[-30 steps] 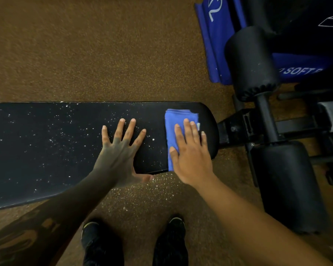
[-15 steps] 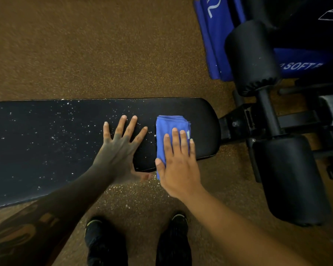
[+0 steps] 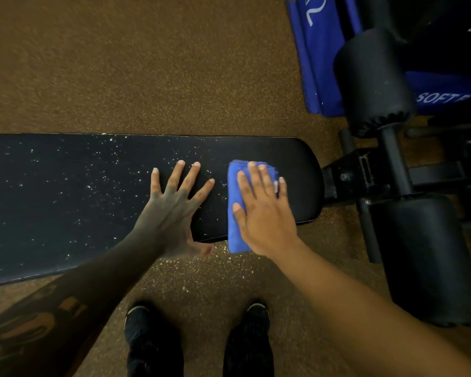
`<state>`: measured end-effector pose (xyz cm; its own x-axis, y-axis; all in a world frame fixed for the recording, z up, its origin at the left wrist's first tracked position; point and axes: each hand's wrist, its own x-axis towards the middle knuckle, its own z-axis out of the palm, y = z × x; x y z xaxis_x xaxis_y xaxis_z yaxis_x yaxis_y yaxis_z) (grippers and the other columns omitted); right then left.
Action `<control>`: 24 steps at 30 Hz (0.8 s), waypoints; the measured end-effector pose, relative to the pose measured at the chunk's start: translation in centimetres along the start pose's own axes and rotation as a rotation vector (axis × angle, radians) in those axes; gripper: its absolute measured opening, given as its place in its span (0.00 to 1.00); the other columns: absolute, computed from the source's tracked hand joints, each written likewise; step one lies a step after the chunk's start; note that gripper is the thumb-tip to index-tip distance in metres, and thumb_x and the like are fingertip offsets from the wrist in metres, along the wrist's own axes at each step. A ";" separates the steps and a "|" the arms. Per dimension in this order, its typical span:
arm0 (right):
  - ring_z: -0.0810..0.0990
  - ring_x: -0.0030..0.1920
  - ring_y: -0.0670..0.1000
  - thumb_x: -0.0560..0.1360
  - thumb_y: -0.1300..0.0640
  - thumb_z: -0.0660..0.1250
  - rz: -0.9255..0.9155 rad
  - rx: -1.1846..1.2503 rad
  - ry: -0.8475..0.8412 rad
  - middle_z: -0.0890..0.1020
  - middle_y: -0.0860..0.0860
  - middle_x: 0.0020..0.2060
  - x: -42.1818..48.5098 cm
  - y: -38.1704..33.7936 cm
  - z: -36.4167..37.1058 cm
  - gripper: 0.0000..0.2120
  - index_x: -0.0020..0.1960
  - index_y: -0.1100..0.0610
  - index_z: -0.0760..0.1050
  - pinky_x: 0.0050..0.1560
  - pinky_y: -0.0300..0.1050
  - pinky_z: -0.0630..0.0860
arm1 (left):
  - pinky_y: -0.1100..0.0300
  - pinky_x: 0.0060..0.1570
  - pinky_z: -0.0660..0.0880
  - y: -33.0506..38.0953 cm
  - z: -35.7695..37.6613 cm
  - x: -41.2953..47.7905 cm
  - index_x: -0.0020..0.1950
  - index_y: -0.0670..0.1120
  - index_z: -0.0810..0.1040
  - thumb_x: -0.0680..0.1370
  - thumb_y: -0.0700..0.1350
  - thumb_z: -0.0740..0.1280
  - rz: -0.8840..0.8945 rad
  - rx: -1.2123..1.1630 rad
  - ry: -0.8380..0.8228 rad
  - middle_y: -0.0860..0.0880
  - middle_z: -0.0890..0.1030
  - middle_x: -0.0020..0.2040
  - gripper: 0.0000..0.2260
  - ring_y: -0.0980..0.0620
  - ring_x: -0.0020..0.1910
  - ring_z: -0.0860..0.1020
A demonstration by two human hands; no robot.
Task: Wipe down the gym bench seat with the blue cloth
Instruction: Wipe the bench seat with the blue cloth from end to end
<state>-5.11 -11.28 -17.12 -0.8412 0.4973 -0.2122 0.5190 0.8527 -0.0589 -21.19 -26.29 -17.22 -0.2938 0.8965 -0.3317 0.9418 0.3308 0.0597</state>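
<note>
Speckled brown floor [image 3: 120,77] lay beneath the black, fleck-dusted surface [image 3: 65,200]. Near the surface's rounded end the blue cloth [image 3: 235,229] lay flat under the right hand [image 3: 264,213], whose straight fingers pressed it; its near edge overhung the surface. The left hand [image 3: 169,210] rested flat on the surface beside it, fingers spread, holding nothing. The right palm hid much of the cloth.

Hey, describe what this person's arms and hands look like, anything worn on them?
The left hand and right hand are bare: no gloves, rings or watch show. No sleeves in view. The left forearm carries large tattoo markings.
</note>
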 end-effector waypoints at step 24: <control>0.44 0.79 0.58 0.81 0.42 0.47 -0.196 -0.014 0.003 0.49 0.58 0.80 1.7 -1.7 -0.2 0.32 0.80 0.57 0.48 0.76 0.63 0.51 | 0.27 0.74 0.43 -0.2 0.1 -0.6 0.80 0.46 0.36 0.57 0.85 0.53 -0.101 -0.035 -0.011 0.41 0.35 0.81 0.65 0.37 0.80 0.36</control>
<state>-7.44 -11.86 -17.20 -0.9266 0.3219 -0.1946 0.3429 0.9355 -0.0853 -21.12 -26.95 -17.14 -0.3846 0.8548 -0.3484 0.9012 0.4294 0.0585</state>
